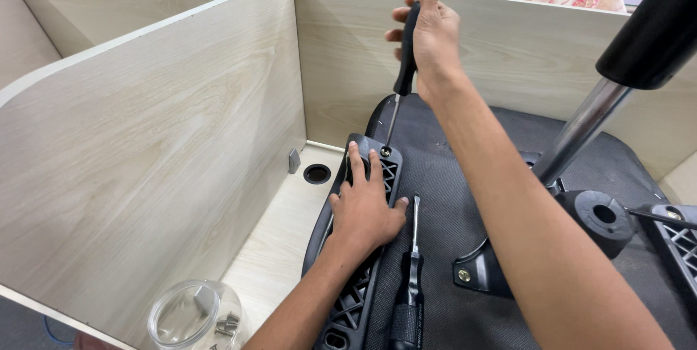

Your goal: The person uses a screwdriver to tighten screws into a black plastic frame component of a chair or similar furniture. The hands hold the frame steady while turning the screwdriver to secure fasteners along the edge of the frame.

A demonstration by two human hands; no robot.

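Observation:
My right hand (pixel 430 34) grips the black handle of a screwdriver (pixel 403 67) held almost upright. Its tip sits in a screw (pixel 385 152) at the far end of a black plastic armrest bracket (pixel 377 176). My left hand (pixel 363 205) lies flat on that bracket, fingers spread, pressing it onto the upturned black chair seat (pixel 443 197). A second black-handled screwdriver (pixel 410 277) lies loose on the seat just right of my left hand.
A wooden desk partition (pixel 160 132) rises on the left and another at the back. A clear plastic jar (pixel 192 315) with screws stands near the bottom left. The chair's chrome column (pixel 577 132), its mount (pixel 602 216) and another bracket (pixel 675 237) lie to the right. A cable hole (pixel 316 173) marks the desktop.

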